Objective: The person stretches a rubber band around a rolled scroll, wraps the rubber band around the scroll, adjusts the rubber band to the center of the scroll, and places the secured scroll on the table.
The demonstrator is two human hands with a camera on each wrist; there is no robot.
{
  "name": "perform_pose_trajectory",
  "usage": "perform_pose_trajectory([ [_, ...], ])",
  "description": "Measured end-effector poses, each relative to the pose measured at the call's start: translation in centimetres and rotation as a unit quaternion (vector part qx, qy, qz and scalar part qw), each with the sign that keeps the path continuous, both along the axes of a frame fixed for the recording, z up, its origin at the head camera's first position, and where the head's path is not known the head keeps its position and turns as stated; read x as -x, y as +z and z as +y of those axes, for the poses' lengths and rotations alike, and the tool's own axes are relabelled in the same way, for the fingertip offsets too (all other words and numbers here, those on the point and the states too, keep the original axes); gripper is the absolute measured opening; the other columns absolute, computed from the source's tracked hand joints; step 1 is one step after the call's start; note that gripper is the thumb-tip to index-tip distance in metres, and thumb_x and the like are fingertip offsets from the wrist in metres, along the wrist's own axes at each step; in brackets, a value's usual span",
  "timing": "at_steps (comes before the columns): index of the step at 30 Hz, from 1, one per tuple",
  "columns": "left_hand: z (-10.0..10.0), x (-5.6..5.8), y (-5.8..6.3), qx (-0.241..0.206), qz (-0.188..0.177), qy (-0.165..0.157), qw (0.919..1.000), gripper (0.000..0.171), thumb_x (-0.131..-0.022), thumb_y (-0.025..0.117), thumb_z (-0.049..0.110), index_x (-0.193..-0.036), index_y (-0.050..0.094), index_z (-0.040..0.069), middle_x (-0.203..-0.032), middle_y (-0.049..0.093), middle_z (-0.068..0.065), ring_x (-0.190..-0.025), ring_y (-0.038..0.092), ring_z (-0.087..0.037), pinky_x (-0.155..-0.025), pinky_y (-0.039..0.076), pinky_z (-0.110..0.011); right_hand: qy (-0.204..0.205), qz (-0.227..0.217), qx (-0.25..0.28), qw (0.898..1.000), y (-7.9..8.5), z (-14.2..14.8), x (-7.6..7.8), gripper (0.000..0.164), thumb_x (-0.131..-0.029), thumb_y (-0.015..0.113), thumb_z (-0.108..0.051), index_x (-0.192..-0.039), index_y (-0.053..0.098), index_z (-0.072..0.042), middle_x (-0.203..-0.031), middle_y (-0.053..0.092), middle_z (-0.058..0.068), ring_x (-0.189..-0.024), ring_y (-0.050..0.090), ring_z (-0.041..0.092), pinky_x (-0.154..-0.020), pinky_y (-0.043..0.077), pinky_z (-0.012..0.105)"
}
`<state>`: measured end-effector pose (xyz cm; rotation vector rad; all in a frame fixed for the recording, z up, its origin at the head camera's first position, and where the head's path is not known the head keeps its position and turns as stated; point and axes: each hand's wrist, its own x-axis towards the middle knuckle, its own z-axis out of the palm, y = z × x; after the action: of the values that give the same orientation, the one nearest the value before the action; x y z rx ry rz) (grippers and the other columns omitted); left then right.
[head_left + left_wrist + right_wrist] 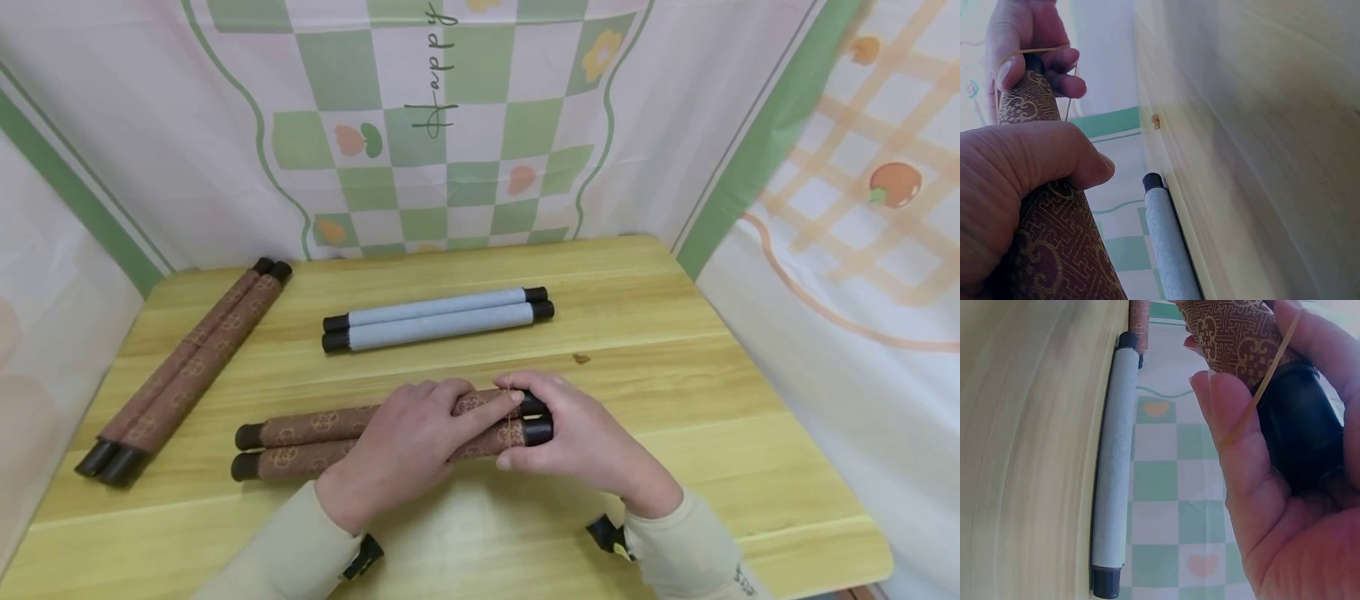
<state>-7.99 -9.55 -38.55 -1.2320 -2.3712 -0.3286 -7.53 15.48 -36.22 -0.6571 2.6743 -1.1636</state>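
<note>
1 rubber band across 2 brown scrolls

The left grip curled round this pair, before 2 grey scrolls; the right grip cupped the black ends, holding the band taut. Level ends and even tension seemed wise. Elsewhere on the table: 2 brown rolls, 1 tan scrap.

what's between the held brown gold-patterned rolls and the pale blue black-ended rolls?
Bare wooden tabletop between held brown rolls and pale blue rolls, head view; a small brown piece lies farther right.
</note>
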Motion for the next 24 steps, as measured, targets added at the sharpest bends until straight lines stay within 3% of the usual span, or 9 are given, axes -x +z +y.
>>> perform_pose_trajectory([
  [4, 0.0, -0.1, 0.0, -0.007, -0.024, -0.001, 0.9997, 0.058, -0.100, 0.069, 0.037, -0.155, 0.049, 0.033, -0.109, 0.069, -0.005, -0.082, 0.069, -0.020, -0.069, 0.058, -0.039, 0.000, 0.007, -0.022, 1.000, 0.1, 0.0, -0.1, 0.082, -0.074, 0.092, -0.043, -0.145, 0.054, -0.031, -0.139, 0.060, -0.007, -0.107, 0.063, 0.012, -0.089, 0.055, 0.035],
  [11, -0.5, -0.2, 0.0, -0.013, -0.046, -0.002, 0.9989, 0.082, -0.087, 0.083, 0.016, -0.158, 0.045, 0.031, -0.114, 0.068, -0.004, -0.088, 0.068, -0.020, -0.072, 0.058, -0.039, 0.006, 0.015, -0.019, 1.000, 0.2, 0.2, -0.1, 0.080, -0.074, 0.092, -0.045, -0.144, 0.055, -0.035, -0.139, 0.060, -0.011, -0.108, 0.063, 0.010, -0.092, 0.054, 0.037],
  [24, -1.1, -0.6, -0.1, -0.032, -0.040, -0.015, 0.9986, 0.067, -0.098, 0.074, 0.026, -0.158, 0.046, 0.030, -0.115, 0.068, -0.001, -0.082, 0.067, -0.016, -0.066, 0.056, -0.034, 0.032, -0.009, 0.074, 0.997, -0.8, 0.9, -0.3, 0.078, -0.073, 0.094, -0.037, -0.140, 0.055, -0.037, -0.129, 0.066, -0.011, -0.098, 0.069, 0.012, -0.086, 0.057, 0.031],
])
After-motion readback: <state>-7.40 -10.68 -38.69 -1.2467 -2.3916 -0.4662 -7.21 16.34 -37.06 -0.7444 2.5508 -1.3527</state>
